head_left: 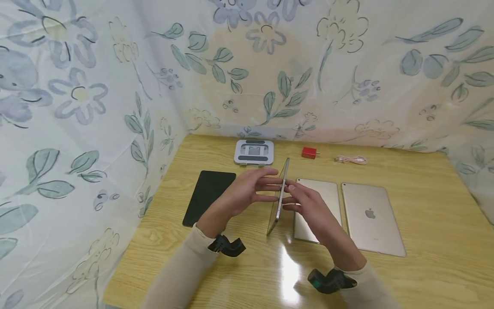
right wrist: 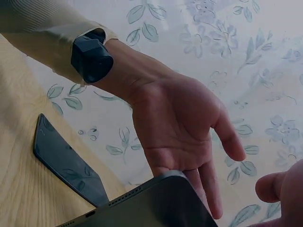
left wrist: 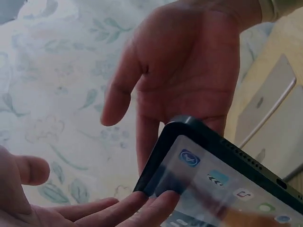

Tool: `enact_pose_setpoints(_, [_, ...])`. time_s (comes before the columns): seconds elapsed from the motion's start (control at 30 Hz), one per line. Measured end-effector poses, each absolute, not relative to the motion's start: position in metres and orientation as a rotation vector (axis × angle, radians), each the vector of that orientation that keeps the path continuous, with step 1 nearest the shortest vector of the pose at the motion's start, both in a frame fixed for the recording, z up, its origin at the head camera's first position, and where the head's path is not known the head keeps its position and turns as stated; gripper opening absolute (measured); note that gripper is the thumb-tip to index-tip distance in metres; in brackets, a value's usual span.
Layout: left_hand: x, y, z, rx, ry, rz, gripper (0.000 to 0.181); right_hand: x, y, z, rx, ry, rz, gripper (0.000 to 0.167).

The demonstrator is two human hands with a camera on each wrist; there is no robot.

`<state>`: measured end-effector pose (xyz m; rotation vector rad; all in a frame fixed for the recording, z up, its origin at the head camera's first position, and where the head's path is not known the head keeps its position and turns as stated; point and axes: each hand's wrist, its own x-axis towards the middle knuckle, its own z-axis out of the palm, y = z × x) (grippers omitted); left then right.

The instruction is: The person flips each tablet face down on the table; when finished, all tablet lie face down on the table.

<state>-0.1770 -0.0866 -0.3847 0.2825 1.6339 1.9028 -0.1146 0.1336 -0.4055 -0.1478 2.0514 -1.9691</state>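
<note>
Both my hands unclenched, fingers extended — left hand (head_left: 247,189) and right hand (head_left: 310,204) touching tablet (head_left: 277,207) from either side. Tablet upright, slightly tilted, mid-frame. Left wrist view shows app icons (left wrist: 244,194), indiscernible in head view — right wrist view, dark back (right wrist: 156,208).

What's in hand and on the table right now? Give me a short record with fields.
Held: tablet, near vertical between both hands
Screen: lit, app icons showing, facing left hand
Left hand: straight fingers on screen side
Right hand: fingers on back side
Table, left: black tablet, flat
Table, right: inner gold iPad and outer gold iPad, backs up
Table, rear: folding stand, red charger plug, bundled pale-pink cable
Held tablet touching table: cannot tell
</note>
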Motion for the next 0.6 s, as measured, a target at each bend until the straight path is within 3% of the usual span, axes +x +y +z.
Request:
enact_pose_setpoints(0.37, [-0.18, -0.113, -0.389, 0.186, 1.706, 1.918, 0.054, -0.126, 0.125, -0.424, -0.182, 2.006, -1.866, 0.059])
enact_pose_setpoints(0.6, [-0.186, -0.13, -0.393, 0.153, 1.736, 1.882, 0.056, -0.125, 0.135, -0.446, 0.013, 1.925, -1.843, 0.067])
